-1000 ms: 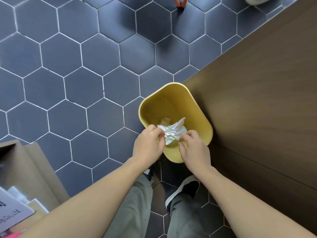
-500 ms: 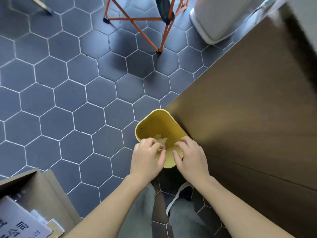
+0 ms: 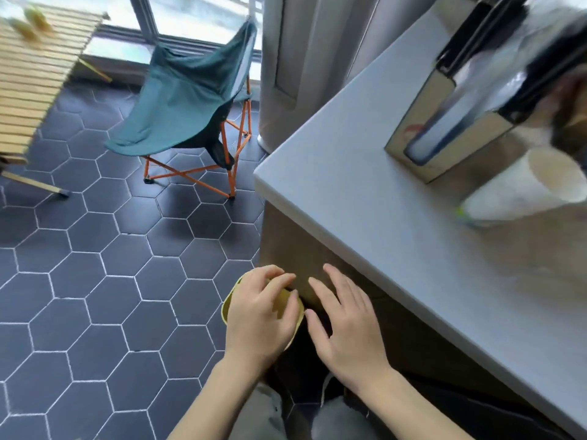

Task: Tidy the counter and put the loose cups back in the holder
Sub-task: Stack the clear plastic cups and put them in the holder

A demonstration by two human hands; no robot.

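Two bare hands, both empty with fingers spread: left hand [image 3: 260, 315] hovers over the small yellow plastic waste bin [image 3: 229, 308] on the dark hexagon-tiled floor [image 3: 95, 281]; right hand [image 3: 346, 325] hangs just beside it, against the brown counter front. One loose white paper cup [image 3: 521, 188] lies on its side on the pale grey counter top [image 3: 365, 201], near the tall mirrored cup holder [image 3: 444, 122]; view blurred there. Judgement: next step is lifting the cup. Grip it lightly round the wall to avoid crushing, turn it to match the holder's stack, then slide it in straight.
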